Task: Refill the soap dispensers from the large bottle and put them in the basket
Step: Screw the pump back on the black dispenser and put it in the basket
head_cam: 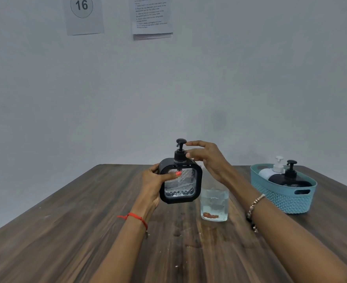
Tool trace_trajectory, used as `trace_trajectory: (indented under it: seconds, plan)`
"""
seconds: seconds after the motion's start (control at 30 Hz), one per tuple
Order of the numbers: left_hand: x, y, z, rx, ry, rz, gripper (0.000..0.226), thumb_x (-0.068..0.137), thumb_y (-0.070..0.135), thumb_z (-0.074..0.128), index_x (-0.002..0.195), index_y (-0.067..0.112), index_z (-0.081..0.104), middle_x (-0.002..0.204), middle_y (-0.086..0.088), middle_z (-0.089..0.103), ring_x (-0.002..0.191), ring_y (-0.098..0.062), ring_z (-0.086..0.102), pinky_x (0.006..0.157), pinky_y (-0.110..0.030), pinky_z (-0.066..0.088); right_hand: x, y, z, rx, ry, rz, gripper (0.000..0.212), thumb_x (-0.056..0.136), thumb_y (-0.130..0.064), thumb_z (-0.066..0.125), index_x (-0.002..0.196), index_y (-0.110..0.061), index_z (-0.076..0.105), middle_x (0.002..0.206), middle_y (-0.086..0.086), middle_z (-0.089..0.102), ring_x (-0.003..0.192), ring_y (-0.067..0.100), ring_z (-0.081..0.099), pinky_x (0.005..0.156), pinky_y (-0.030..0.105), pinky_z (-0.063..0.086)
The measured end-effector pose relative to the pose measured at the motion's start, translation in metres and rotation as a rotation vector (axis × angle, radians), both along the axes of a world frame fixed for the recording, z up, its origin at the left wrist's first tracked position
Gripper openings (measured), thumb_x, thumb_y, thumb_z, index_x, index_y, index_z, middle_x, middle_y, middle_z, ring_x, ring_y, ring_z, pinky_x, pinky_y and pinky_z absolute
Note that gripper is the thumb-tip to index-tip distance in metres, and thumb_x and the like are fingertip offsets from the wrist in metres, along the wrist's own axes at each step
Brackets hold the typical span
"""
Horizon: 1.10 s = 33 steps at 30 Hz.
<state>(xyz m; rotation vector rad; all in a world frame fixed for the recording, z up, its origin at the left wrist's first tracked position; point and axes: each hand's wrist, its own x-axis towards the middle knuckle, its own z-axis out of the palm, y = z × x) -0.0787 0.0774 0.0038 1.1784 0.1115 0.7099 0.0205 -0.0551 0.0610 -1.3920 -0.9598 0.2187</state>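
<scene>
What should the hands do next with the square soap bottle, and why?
Probably twist the black pump tight with the right hand, whose fingertips sit at its collar, while the left hand grips the square dispenser. Then it can join the two in the basket.

wooden table (pixel 66 231), wall notices (pixel 151 16), bracelets (pixel 254 205)

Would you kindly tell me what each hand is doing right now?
Left hand: closed around the square dispenser, holding it up.
Right hand: fingers at the pump collar; grip cannot be told.
</scene>
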Motion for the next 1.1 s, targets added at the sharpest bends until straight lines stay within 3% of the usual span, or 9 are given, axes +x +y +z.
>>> trace_trajectory:
  seconds: [0.1,0.27,0.4,0.53,0.63,0.8,0.93,1.03,1.1]
  plan:
    - [-0.001,0.002,0.0,-0.03,-0.007,0.008,0.052,0.04,-0.003,0.079,0.09,0.002,0.067,0.074,-0.007,0.074,0.065,-0.023,0.071,0.053,-0.03,0.056,0.004,-0.004,-0.001,0.053,0.053,-0.003,0.036,0.07,0.0,0.068,0.105,-0.006,0.062,0.091,0.024,0.069,0.084,0.025,0.065,0.079,0.031,0.047]
    - [-0.002,0.002,0.001,-0.012,0.003,0.018,0.058,0.038,-0.002,0.079,0.094,-0.001,0.067,0.08,-0.011,0.073,0.068,-0.025,0.07,0.055,-0.031,0.056,0.005,-0.002,-0.006,0.006,-0.002,0.019,0.035,0.073,0.002,0.07,0.105,-0.01,0.065,0.097,0.007,0.068,0.088,0.018,0.063,0.077,0.027,0.046]
    - [-0.001,0.001,0.002,0.01,0.013,-0.003,0.059,0.036,-0.001,0.08,0.093,-0.001,0.067,0.079,-0.011,0.073,0.067,-0.025,0.071,0.055,-0.03,0.056,0.002,0.004,-0.006,0.019,-0.01,0.07,0.034,0.074,0.007,0.068,0.104,-0.01,0.067,0.095,0.005,0.071,0.085,0.011,0.069,0.073,0.017,0.053]
    - [-0.001,0.001,0.002,0.079,0.035,-0.002,0.057,0.039,-0.005,0.082,0.094,0.001,0.067,0.08,-0.009,0.073,0.068,-0.023,0.071,0.056,-0.028,0.056,-0.004,0.005,-0.005,-0.053,-0.072,-0.057,0.035,0.065,-0.006,0.081,0.098,-0.003,0.069,0.075,0.001,0.069,0.07,0.008,0.068,0.064,0.017,0.053]
    - [-0.001,-0.002,0.003,0.076,0.036,-0.008,0.058,0.04,-0.005,0.082,0.095,0.001,0.066,0.08,-0.009,0.072,0.067,-0.022,0.071,0.056,-0.028,0.056,-0.01,0.006,-0.006,-0.152,-0.16,-0.099,0.027,0.066,-0.024,0.082,0.089,-0.013,0.071,0.085,0.013,0.069,0.074,0.02,0.067,0.072,0.029,0.054]
    - [-0.002,-0.002,0.002,0.039,0.024,-0.023,0.049,0.044,-0.009,0.079,0.091,0.0,0.067,0.075,-0.009,0.073,0.065,-0.023,0.071,0.054,-0.028,0.055,-0.008,-0.001,0.0,-0.118,-0.088,0.026,0.017,0.076,-0.005,0.071,0.092,-0.011,0.071,0.088,0.006,0.07,0.078,0.012,0.067,0.069,0.015,0.052]
    - [-0.002,-0.006,0.002,0.041,0.022,-0.036,0.053,0.038,-0.003,0.08,0.09,0.001,0.067,0.074,-0.008,0.074,0.066,-0.023,0.071,0.054,-0.028,0.056,-0.012,0.0,-0.005,-0.099,-0.107,-0.133,0.018,0.067,-0.016,0.081,0.082,-0.015,0.072,0.077,0.002,0.071,0.065,0.01,0.068,0.06,0.018,0.051]
    - [-0.002,-0.007,0.003,0.041,0.023,-0.04,0.055,0.038,-0.002,0.08,0.091,0.002,0.067,0.074,-0.007,0.074,0.066,-0.023,0.071,0.054,-0.028,0.055,-0.012,0.001,-0.006,-0.157,-0.14,-0.149,0.033,0.069,-0.023,0.08,0.097,-0.011,0.068,0.091,0.009,0.07,0.078,0.019,0.068,0.074,0.031,0.055]
    - [-0.003,-0.006,0.003,0.043,0.026,-0.045,0.056,0.037,-0.001,0.081,0.091,0.002,0.067,0.074,-0.007,0.074,0.066,-0.023,0.071,0.054,-0.028,0.055,-0.012,0.0,-0.004,-0.149,-0.131,-0.063,0.035,0.075,-0.015,0.076,0.107,-0.008,0.065,0.102,0.01,0.07,0.092,0.02,0.068,0.085,0.031,0.055]
